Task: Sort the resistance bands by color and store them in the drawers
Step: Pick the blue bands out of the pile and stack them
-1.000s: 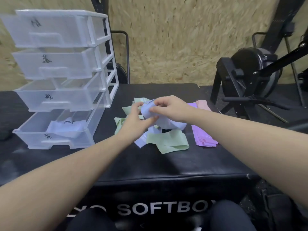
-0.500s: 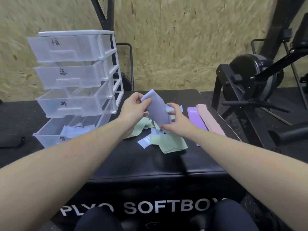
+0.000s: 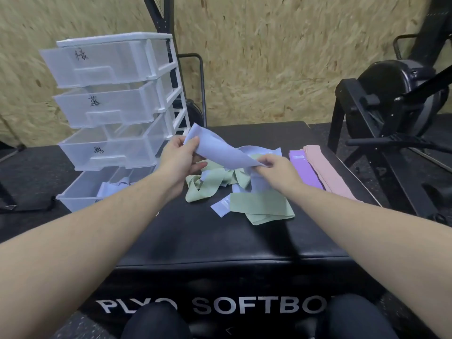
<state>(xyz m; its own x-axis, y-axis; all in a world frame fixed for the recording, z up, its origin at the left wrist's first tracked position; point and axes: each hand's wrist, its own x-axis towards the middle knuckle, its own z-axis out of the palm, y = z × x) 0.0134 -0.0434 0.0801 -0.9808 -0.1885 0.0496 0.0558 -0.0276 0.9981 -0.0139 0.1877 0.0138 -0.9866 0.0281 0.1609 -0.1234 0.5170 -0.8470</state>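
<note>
While both hands work at centre frame, a pale blue band point(image 3: 220, 152) is stretched between them above the pile. Left hand point(image 3: 179, 159) pinches the band's upper-left end, thumb on top, fingers curled under. Right hand point(image 3: 276, 170) pinches the lower-right end, fingertips clamped on the edge. The band slopes down from left to right, lifted off the counter point(image 3: 195, 236).

Below the hands, centre frame: loose pile of green bands point(image 3: 259, 209) mixed with more pale blue bands point(image 3: 221, 204), lying on the black counter, overlapping each other. Right of the pile: purple bands point(image 3: 305, 170) laid flat, touching a stack of pink bands point(image 3: 327, 172) just beside them, toward the counter's right edge.

Upper left of frame: white drawer unit point(image 3: 156, 69) with four translucent drawers, all pulled out, each with a black handwritten mark on the front; marks too blurred to read. Bottom drawer point(image 3: 80, 192) at left centre holds pale blue bands, partly hidden by the left forearm. The other three drawers look empty, though translucent walls make that hard to confirm.

Front of the counter, bottom of frame: white lettering, partly covered by the person's knees. Right side of frame: black exercise machine point(image 3: 391, 99) on the floor. Chipboard wall point(image 3: 269, 57) across the top.
</note>
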